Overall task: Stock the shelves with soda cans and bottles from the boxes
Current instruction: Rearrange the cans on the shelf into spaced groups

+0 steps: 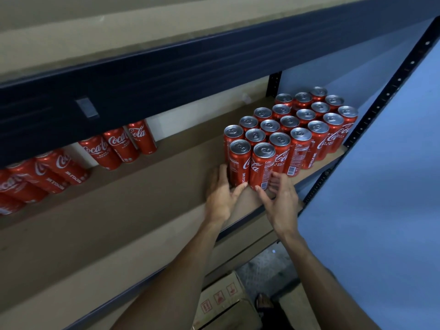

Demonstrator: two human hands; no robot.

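Brown cardboard box (pixel 221 303) on floor, contents unseen | red Coca-Cola cans (pixel 289 129) upright on shelf board (pixel 147 186), silver tops | left hand (pixel 220 194), right hand (pixel 279 201) spread loose at two front cans (pixel 251 163)

Two bare forearms rise from the lower edge of the frame, sleeveless, with a bare left hand (pixel 220 195) and a bare right hand (pixel 281 198), no rings or watch showing.

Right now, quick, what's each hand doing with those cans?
Left hand: open, fingers against the front-left can, not gripping.
Right hand: open, fingertips touching the front-right can, not gripping.
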